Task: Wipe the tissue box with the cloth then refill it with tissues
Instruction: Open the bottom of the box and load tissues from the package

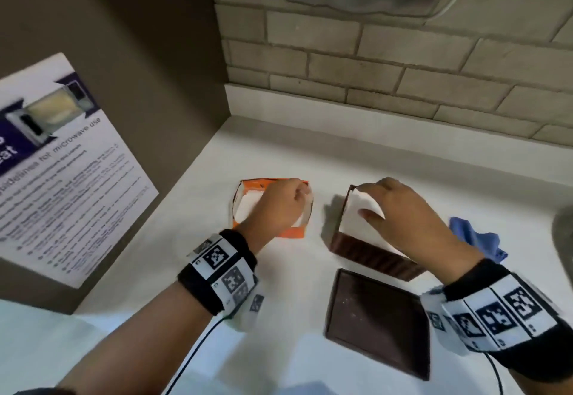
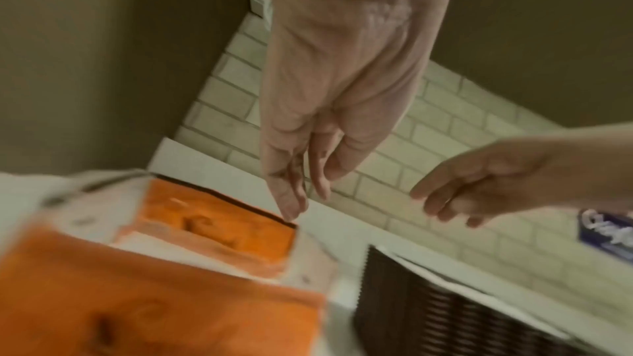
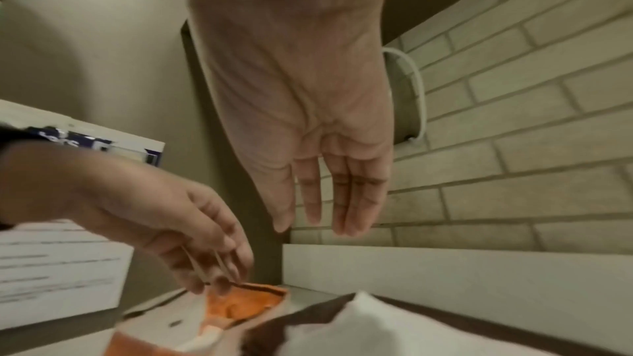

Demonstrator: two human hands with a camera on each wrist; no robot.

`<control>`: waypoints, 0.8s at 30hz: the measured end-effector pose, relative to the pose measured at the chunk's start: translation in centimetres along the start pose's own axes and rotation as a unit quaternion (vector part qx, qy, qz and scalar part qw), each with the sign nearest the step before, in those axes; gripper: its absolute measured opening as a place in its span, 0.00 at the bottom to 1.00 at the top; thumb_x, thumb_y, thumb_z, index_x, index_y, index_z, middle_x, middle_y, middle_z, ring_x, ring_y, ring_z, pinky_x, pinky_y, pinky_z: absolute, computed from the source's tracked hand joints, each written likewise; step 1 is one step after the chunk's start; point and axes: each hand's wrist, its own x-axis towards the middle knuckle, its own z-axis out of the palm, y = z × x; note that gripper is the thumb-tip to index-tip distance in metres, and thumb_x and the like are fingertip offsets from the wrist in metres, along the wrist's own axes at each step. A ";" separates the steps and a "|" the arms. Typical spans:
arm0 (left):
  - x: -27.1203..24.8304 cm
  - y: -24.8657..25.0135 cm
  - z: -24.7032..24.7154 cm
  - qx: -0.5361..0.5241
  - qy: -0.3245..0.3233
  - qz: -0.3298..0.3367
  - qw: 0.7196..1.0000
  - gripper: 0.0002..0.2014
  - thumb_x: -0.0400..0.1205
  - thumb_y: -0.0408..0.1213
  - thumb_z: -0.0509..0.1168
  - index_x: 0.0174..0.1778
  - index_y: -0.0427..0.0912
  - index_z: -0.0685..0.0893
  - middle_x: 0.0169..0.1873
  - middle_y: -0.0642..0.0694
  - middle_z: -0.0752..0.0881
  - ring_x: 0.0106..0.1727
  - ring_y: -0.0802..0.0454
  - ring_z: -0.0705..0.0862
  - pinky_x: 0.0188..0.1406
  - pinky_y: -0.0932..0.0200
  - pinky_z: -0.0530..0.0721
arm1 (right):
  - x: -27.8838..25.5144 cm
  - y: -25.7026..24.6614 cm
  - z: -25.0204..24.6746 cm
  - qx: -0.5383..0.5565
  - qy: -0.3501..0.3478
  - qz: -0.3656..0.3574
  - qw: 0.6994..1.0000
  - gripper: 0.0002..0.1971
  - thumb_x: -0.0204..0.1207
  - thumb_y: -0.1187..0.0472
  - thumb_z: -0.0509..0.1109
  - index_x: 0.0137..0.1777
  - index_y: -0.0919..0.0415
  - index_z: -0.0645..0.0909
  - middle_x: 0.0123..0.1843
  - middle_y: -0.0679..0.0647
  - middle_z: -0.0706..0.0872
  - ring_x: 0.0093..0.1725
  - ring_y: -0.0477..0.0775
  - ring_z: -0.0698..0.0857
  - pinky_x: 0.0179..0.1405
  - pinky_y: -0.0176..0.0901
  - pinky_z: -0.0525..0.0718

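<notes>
From where I sit, the brown tissue box is my landmark, standing open on the white counter with white tissues showing inside it. Far left of the box a printed microwave notice leans on the brown side wall, its small text too blurred for me to read. Just left of the box stands an orange carton, torn open, white tissue inside. My left hand hovers over that carton; in the left wrist view its fingers hang nearly straight, tips at the carton's far edge, and I cannot tell whether they pinch anything. My right hand sits over the box, fingers loosely spread with the tips at its far rim, thumb pointing down at the tissues; in the right wrist view the fingers are straight and grip nothing. This hand and its wrist cover most of the box's right side. In front of the box, nearer me, lies a flat brown lid. Right of the box, partly behind my right wrist, sits the crumpled blue cloth, well apart from either hand. Further right a grey shape is cut off by the frame edge; I cannot make it out
</notes>
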 end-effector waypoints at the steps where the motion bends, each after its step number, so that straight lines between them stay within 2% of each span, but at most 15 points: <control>1: 0.3 -1.5 -0.8 0.033 -0.009 -0.026 0.999 0.13 0.83 0.28 0.55 0.52 0.35 0.85 0.52 0.40 0.88 0.50 0.49 0.82 0.49 0.60 0.74 | 0.4 -1.2 0.4 0.024 0.007 -0.026 0.999 0.21 0.81 0.58 0.65 0.73 0.56 0.74 0.65 0.57 0.80 0.62 0.60 0.81 0.59 0.46 0.77; 3: 1.1 -3.8 -1.9 0.104 -0.038 -0.069 0.991 0.11 0.83 0.29 0.54 0.48 0.34 0.83 0.48 0.37 0.86 0.48 0.45 0.83 0.46 0.56 0.76 | 1.5 -3.7 1.8 0.059 -0.003 -0.074 0.995 0.18 0.81 0.60 0.64 0.70 0.58 0.77 0.64 0.56 0.81 0.61 0.59 0.82 0.60 0.46 0.79; 5: 1.7 -5.5 -2.3 0.161 -0.076 -0.093 0.980 0.12 0.83 0.30 0.55 0.55 0.29 0.82 0.55 0.33 0.85 0.57 0.38 0.84 0.51 0.53 0.78 | 2.6 -6.0 4.0 0.061 -0.042 -0.121 0.990 0.17 0.80 0.62 0.62 0.68 0.60 0.78 0.63 0.58 0.82 0.61 0.60 0.82 0.61 0.50 0.79; 8: 2.3 -7.0 -2.0 0.238 -0.131 -0.119 0.955 0.14 0.84 0.33 0.58 0.60 0.29 0.79 0.61 0.33 0.83 0.62 0.37 0.81 0.56 0.53 0.78 | 3.7 -7.9 7.3 -0.002 -0.109 -0.158 0.981 0.15 0.83 0.56 0.57 0.66 0.59 0.78 0.57 0.58 0.84 0.57 0.62 0.83 0.56 0.55 0.81; 11: 2.6 -7.5 -1.1 0.332 -0.113 -0.121 0.928 0.16 0.83 0.42 0.62 0.59 0.33 0.81 0.58 0.38 0.85 0.61 0.40 0.82 0.57 0.51 0.81 | 4.0 -8.3 9.2 -0.069 -0.125 -0.164 0.976 0.19 0.84 0.53 0.55 0.70 0.57 0.74 0.55 0.57 0.86 0.55 0.61 0.84 0.58 0.52 0.79; 14: 2.9 -7.8 -0.1 0.388 -0.080 -0.137 0.908 0.24 0.81 0.53 0.62 0.60 0.34 0.80 0.57 0.40 0.84 0.61 0.42 0.82 0.53 0.54 0.81 | 3.9 -8.1 10.0 -0.056 -0.115 -0.170 0.977 0.19 0.84 0.53 0.55 0.72 0.57 0.73 0.55 0.57 0.87 0.56 0.60 0.84 0.60 0.50 0.75; 17: 3.3 -8.0 0.2 0.378 -0.057 -0.169 0.908 0.26 0.78 0.56 0.65 0.59 0.35 0.81 0.56 0.41 0.85 0.59 0.43 0.83 0.48 0.57 0.79 | 4.2 -7.7 10.1 -0.024 -0.112 -0.173 0.978 0.19 0.84 0.55 0.56 0.72 0.57 0.73 0.57 0.57 0.86 0.58 0.60 0.83 0.63 0.50 0.73; 20: 3.4 -8.0 0.1 0.341 -0.059 -0.185 0.920 0.21 0.78 0.52 0.67 0.54 0.36 0.83 0.52 0.44 0.87 0.56 0.45 0.86 0.50 0.57 0.82 | 4.4 -7.4 10.0 -0.023 -0.112 -0.174 0.978 0.19 0.83 0.57 0.57 0.73 0.56 0.72 0.58 0.57 0.86 0.58 0.60 0.82 0.63 0.50 0.73; 24: 3.4 -8.2 -0.5 0.283 -0.060 -0.204 0.935 0.17 0.77 0.52 0.69 0.46 0.39 0.83 0.42 0.46 0.86 0.51 0.47 0.87 0.47 0.58 0.80 | 4.7 -7.1 10.2 -0.016 -0.114 -0.175 0.978 0.18 0.82 0.57 0.59 0.71 0.55 0.73 0.58 0.57 0.86 0.57 0.60 0.83 0.62 0.52 0.76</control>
